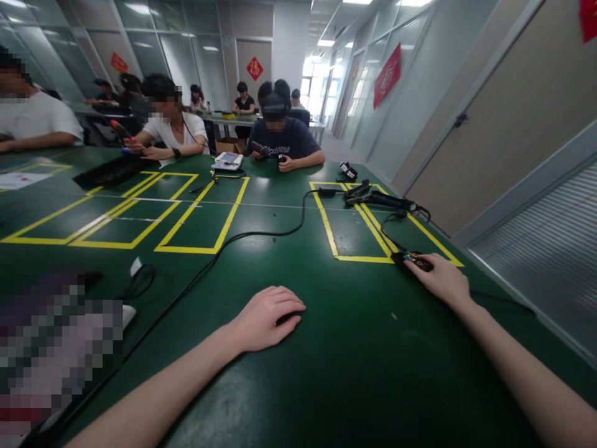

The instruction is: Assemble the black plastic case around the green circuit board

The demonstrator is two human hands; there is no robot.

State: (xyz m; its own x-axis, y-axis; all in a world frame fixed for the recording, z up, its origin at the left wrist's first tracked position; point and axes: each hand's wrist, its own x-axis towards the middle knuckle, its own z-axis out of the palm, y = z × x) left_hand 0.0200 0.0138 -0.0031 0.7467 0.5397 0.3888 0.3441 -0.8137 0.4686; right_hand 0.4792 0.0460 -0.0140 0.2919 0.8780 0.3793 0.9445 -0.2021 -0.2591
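Observation:
My left hand (269, 317) rests on the green table (345, 367) at the middle, fingers loosely curved and thumb apart from them, with no object visible in it. On the right, my right hand (438, 277) has its fingers on a small black device (417, 262) with wires, at the lower corner of a yellow tape outline (366, 260). A thin cable (386, 229) runs from this device up to a bundle of black equipment (385, 200) lying farther back.
A long black cable (242, 235) crosses the table diagonally. A black tray (112, 169) and a white device (227, 162) stand at the far side, where people sit. More yellow outlines (186, 250) mark the left. A pixelated area covers the lower left.

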